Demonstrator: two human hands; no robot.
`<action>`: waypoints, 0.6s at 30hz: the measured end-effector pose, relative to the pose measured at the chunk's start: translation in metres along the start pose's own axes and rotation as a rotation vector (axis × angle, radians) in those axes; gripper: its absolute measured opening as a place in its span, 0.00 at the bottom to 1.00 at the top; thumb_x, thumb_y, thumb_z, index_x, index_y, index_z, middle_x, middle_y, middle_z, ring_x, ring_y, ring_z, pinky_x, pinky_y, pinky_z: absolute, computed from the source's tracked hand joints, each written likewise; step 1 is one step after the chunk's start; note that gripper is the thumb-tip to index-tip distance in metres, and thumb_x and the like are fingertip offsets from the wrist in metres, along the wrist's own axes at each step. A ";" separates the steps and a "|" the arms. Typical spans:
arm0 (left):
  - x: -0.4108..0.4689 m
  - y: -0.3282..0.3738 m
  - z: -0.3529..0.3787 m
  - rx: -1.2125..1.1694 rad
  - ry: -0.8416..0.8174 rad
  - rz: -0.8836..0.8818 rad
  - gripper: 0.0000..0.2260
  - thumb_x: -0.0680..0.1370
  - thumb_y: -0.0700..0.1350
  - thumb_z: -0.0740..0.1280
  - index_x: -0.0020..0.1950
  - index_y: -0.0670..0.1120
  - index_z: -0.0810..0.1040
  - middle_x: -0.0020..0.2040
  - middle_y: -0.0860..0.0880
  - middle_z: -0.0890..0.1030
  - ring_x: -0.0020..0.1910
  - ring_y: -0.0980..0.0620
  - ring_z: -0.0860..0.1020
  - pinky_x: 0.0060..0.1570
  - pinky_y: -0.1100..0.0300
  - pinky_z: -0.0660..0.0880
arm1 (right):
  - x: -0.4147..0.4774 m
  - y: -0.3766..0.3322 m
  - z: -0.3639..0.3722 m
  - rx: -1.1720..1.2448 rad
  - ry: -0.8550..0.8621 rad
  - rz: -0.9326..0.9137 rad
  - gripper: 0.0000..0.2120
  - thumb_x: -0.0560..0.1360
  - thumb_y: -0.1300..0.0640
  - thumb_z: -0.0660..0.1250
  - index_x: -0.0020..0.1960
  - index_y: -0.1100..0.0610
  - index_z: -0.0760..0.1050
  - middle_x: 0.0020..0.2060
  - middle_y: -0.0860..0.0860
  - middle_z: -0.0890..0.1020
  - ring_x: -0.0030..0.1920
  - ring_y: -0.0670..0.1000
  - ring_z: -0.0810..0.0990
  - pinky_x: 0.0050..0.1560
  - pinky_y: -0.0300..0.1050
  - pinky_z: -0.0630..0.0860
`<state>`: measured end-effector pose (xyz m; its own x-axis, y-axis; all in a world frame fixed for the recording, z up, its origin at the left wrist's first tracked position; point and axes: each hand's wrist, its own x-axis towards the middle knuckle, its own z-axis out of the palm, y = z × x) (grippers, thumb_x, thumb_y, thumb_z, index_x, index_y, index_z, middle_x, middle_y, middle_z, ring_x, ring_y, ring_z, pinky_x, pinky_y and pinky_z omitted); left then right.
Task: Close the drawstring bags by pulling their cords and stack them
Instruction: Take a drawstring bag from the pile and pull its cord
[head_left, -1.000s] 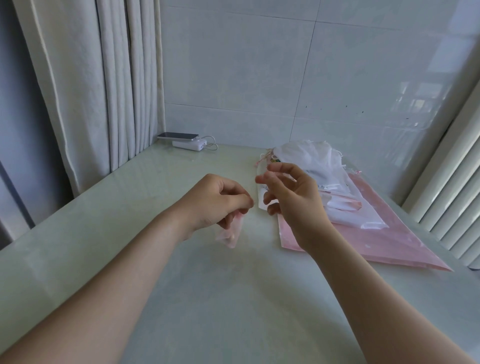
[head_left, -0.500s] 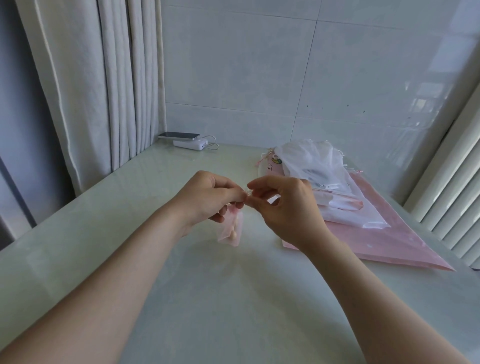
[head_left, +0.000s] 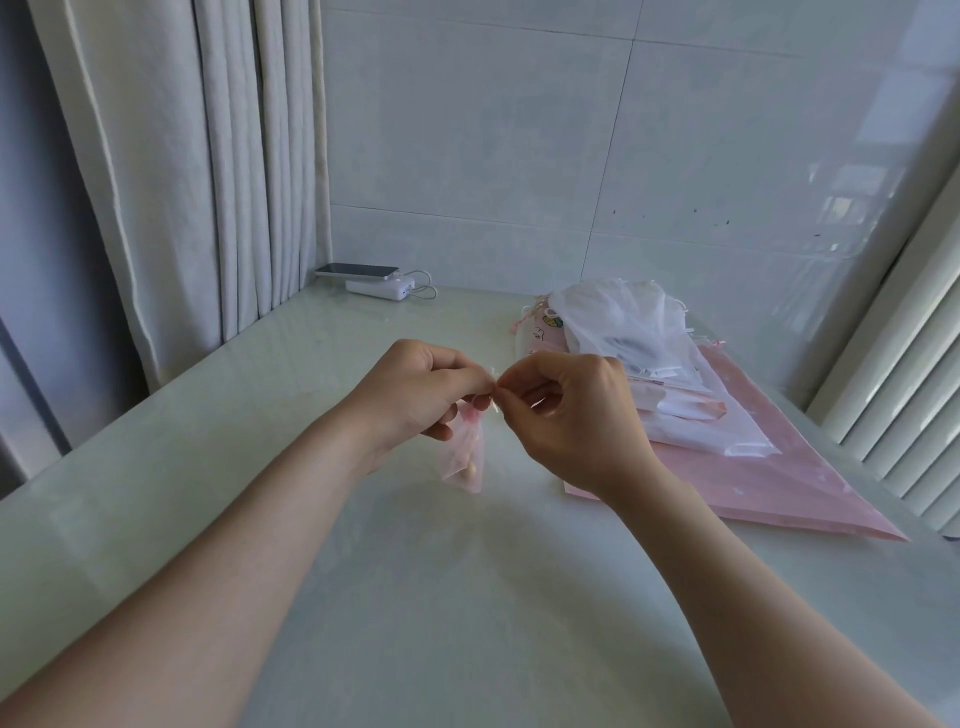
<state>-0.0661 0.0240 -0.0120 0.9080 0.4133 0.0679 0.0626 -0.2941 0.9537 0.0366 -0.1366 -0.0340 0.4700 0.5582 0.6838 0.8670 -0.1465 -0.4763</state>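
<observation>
A small sheer pink drawstring bag (head_left: 464, 457) hangs above the table, its neck gathered under my left hand (head_left: 415, 389). My left hand pinches the bag's top between thumb and fingers. My right hand (head_left: 571, 415) meets it fingertip to fingertip and pinches the thin pale cord (head_left: 496, 387) at the bag's mouth. Something small and pale shows through the bag's bottom. A pile of white and pink drawstring bags (head_left: 634, 343) lies at the right on a large flat pink bag (head_left: 810, 483).
The pale glossy table (head_left: 467, 597) meets a tiled wall at the back. A phone on a white power bank (head_left: 379, 283) lies at the back left by a curtain (head_left: 208, 182). Vertical blinds (head_left: 904, 389) line the right edge.
My right hand came from open, a little right of the bag, over to my left hand and closed on the cord. The small pink bag now hangs a bit lower under my left hand.
</observation>
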 end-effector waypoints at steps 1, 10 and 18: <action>0.000 0.000 0.000 -0.001 0.003 0.000 0.07 0.77 0.46 0.73 0.44 0.44 0.87 0.39 0.50 0.84 0.32 0.54 0.72 0.38 0.58 0.77 | 0.000 0.000 0.000 0.016 -0.008 0.007 0.04 0.74 0.57 0.78 0.47 0.55 0.86 0.37 0.42 0.86 0.38 0.42 0.86 0.42 0.42 0.83; 0.002 -0.001 -0.001 -0.028 -0.021 -0.038 0.05 0.77 0.48 0.75 0.48 0.47 0.89 0.42 0.48 0.86 0.36 0.53 0.77 0.39 0.59 0.79 | 0.003 -0.002 0.001 -0.032 0.006 -0.045 0.06 0.71 0.57 0.82 0.47 0.53 0.88 0.37 0.43 0.87 0.37 0.40 0.83 0.40 0.31 0.76; -0.001 0.002 0.001 0.025 -0.047 0.004 0.02 0.77 0.43 0.76 0.48 0.48 0.89 0.44 0.47 0.87 0.36 0.56 0.80 0.38 0.63 0.79 | 0.006 0.006 -0.002 -0.226 -0.009 -0.186 0.06 0.76 0.64 0.76 0.50 0.56 0.89 0.38 0.50 0.85 0.38 0.51 0.82 0.39 0.50 0.80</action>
<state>-0.0668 0.0217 -0.0103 0.9266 0.3717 0.0572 0.0688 -0.3172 0.9459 0.0446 -0.1359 -0.0320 0.2988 0.5993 0.7427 0.9536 -0.2187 -0.2071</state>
